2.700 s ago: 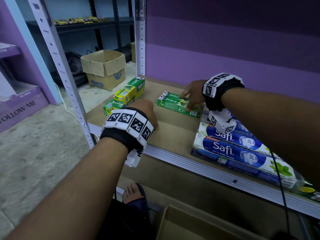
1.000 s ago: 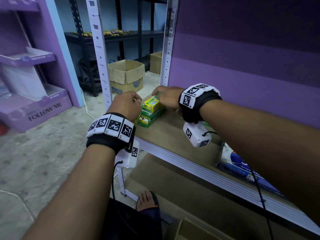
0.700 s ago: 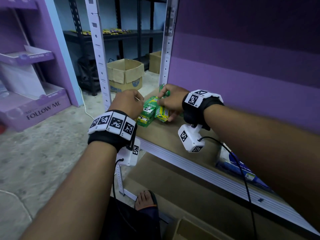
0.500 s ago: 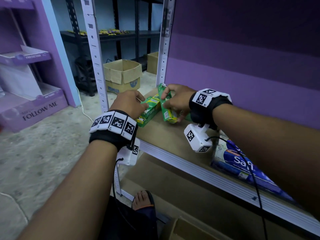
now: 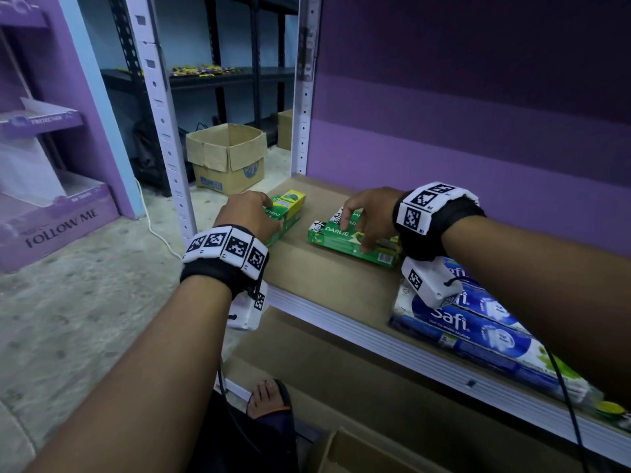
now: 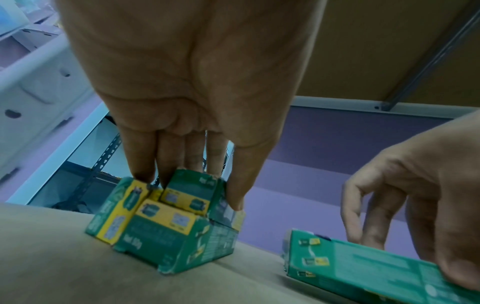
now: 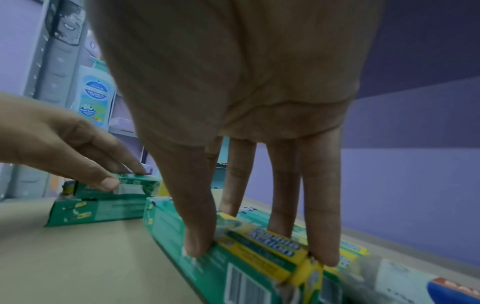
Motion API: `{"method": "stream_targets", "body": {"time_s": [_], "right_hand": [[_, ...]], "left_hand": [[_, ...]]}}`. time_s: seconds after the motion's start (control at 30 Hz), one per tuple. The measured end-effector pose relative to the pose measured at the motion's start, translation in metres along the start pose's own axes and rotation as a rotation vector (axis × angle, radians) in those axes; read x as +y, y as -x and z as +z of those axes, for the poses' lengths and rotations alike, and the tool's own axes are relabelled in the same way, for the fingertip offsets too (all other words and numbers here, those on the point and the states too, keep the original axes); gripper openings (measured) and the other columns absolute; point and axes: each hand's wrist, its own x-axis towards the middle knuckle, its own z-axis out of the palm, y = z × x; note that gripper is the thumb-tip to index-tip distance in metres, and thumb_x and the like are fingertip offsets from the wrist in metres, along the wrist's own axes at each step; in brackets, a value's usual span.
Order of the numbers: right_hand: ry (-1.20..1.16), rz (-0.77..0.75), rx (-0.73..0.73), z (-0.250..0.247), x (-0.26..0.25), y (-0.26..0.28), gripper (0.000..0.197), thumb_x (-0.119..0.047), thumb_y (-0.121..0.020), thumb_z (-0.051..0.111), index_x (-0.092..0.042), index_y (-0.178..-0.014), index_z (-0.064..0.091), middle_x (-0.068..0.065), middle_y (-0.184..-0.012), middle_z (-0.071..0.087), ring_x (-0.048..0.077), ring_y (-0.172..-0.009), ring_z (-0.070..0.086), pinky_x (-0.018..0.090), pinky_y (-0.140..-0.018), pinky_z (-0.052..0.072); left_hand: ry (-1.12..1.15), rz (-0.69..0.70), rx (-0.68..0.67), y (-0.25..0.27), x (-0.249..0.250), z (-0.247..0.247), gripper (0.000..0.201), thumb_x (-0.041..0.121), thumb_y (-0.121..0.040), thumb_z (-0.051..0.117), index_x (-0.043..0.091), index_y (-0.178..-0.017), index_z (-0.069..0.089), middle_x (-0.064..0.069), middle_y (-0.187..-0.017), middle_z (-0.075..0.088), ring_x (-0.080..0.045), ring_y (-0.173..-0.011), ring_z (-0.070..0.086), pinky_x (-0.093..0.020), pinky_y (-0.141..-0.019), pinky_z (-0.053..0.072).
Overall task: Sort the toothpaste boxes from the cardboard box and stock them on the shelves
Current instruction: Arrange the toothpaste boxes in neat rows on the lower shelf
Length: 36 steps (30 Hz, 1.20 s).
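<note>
Green cardboard Darlie boxes (image 5: 355, 238) pinched by right fingers (image 7: 322, 226), left fingers (image 6: 145, 162) gripping small stack (image 6: 166, 222)

A purple wall (image 5: 478, 131) backs the scene, with a white slotted post (image 5: 157, 107) at its left. Left of the post lies a grey speckled floor (image 5: 85, 302); behind the post stand dark racks (image 5: 235, 76), and a purple display stand (image 5: 51, 186) is further left.

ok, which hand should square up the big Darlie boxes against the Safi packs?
Right. The right hand already pinches the large Darlie boxes beside the Safi packs; the left hand holds the small-box stack.
</note>
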Motion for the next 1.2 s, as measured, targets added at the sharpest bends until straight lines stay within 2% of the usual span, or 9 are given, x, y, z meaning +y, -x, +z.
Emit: {"method": "stream_targets", "body": {"time_s": [0.03, 0.2, 0.43, 0.53, 0.63, 0.7, 0.8, 0.9, 1.2], "right_hand": [[0.012, 0.008, 0.005, 0.002, 0.002, -0.001, 0.046, -0.013, -0.063, 0.089, -0.032, -0.1, 0.069, -0.008, -0.104, 0.061, 0.019, -0.098, 0.064, 0.029, -0.079, 0.053], [0.058, 0.066, -0.011, 0.009, 0.013, -0.01, 0.041, -0.014, -0.058, 0.092, -0.034, -0.086, 0.069, -0.004, -0.105, 0.068, 0.012, -0.075, 0.061, 0.018, -0.052, 0.039], [0.066, 0.075, -0.009, 0.014, 0.025, -0.014, 0.044, -0.017, -0.059, 0.093, -0.022, -0.097, 0.071, -0.004, -0.081, 0.064, 0.006, -0.053, 0.051, 0.014, -0.033, 0.034], [0.109, 0.083, -0.003, 0.013, 0.027, -0.014, 0.047, -0.026, -0.058, 0.094, -0.023, -0.099, 0.069, -0.005, -0.095, 0.064, 0.008, -0.065, 0.053, 0.018, -0.045, 0.033], [0.109, 0.138, 0.003, 0.012, 0.031, -0.017, 0.052, -0.034, -0.057, 0.094, -0.023, -0.101, 0.069, -0.011, -0.078, 0.061, 0.006, -0.06, 0.053, 0.017, -0.044, 0.033], [0.109, 0.167, 0.006, 0.013, 0.032, -0.019, 0.056, -0.04, -0.055, 0.094, -0.022, -0.102, 0.07, -0.01, -0.072, 0.063, 0.007, -0.057, 0.057, 0.018, -0.045, 0.041], [0.139, 0.2, 0.005, 0.012, 0.031, -0.02, 0.064, -0.048, -0.052, 0.093, -0.015, -0.103, 0.072, 0.003, -0.086, 0.073, 0.019, -0.071, 0.07, 0.032, -0.066, 0.059], [0.141, 0.222, 0.006, 0.011, 0.031, -0.022, 0.068, -0.053, -0.05, 0.092, -0.013, -0.101, 0.073, 0.006, -0.095, 0.074, 0.027, -0.086, 0.071, 0.04, -0.081, 0.059], [0.091, 0.197, 0.066, 0.011, 0.035, -0.016, 0.059, -0.054, -0.061, 0.087, -0.011, -0.099, 0.072, 0.005, -0.098, 0.074, 0.024, -0.091, 0.069, 0.033, -0.079, 0.057]], "left_hand": [[0.001, -0.002, -0.002, 0.0, 0.0, 0.0, 0.047, 0.03, -0.082, 0.073, 0.025, -0.128, 0.064, -0.012, -0.129, 0.061, -0.031, -0.115, 0.059, -0.033, -0.096, 0.048], [0.005, -0.002, -0.008, -0.002, -0.001, 0.0, 0.047, 0.031, -0.083, 0.072, 0.024, -0.129, 0.064, -0.011, -0.129, 0.062, -0.03, -0.115, 0.059, -0.034, -0.096, 0.049], [0.004, -0.006, -0.006, -0.003, -0.002, 0.002, 0.046, 0.031, -0.083, 0.072, 0.025, -0.128, 0.064, -0.012, -0.129, 0.061, -0.03, -0.115, 0.059, -0.033, -0.096, 0.049], [0.005, -0.006, -0.015, -0.003, -0.002, 0.001, 0.047, 0.033, -0.084, 0.072, 0.025, -0.129, 0.063, -0.012, -0.13, 0.06, -0.03, -0.116, 0.059, -0.034, -0.097, 0.049], [0.002, -0.001, -0.018, -0.002, -0.002, 0.001, 0.047, 0.034, -0.084, 0.072, 0.024, -0.13, 0.063, -0.012, -0.131, 0.06, -0.029, -0.117, 0.058, -0.035, -0.098, 0.049], [0.001, 0.005, -0.017, -0.002, -0.002, 0.001, 0.047, 0.033, -0.084, 0.071, 0.024, -0.129, 0.063, -0.012, -0.131, 0.06, -0.03, -0.117, 0.058, -0.035, -0.098, 0.048], [0.0, 0.011, -0.018, -0.001, -0.001, 0.0, 0.046, 0.032, -0.085, 0.071, 0.024, -0.129, 0.063, -0.012, -0.13, 0.06, -0.03, -0.116, 0.058, -0.035, -0.098, 0.049], [0.007, 0.013, -0.013, 0.0, 0.0, 0.0, 0.046, 0.032, -0.085, 0.072, 0.023, -0.129, 0.064, -0.012, -0.13, 0.061, -0.03, -0.116, 0.059, -0.036, -0.098, 0.049], [0.156, 0.03, -0.026, 0.002, 0.006, -0.002, 0.039, 0.032, -0.087, 0.07, 0.024, -0.125, 0.066, -0.005, -0.127, 0.064, -0.023, -0.114, 0.059, -0.029, -0.098, 0.047]]}}
